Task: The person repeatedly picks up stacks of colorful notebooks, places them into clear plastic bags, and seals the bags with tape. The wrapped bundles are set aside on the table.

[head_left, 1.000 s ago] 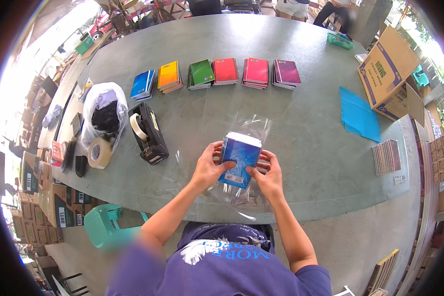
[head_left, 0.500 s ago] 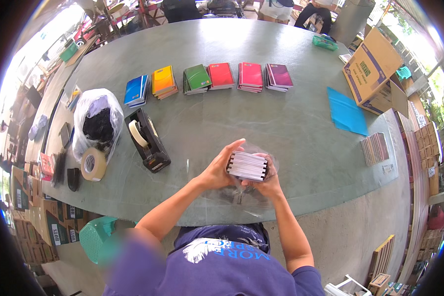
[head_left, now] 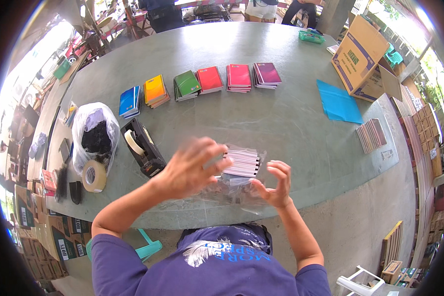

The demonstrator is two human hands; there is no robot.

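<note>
Left hand (head_left: pixel 192 167) and right hand (head_left: pixel 275 186), fingers parted, flank the notebook stack (head_left: pixel 242 163) toward the table (head_left: pixel 311 163)'s front edge, where snagging the plastic wrap (head_left: pixel 244 188) might topple it.

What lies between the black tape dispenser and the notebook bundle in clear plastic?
In the head view, the person's open left hand appears between the black tape dispenser and the notebook bundle, overlapping the bundle's left edge.
</note>
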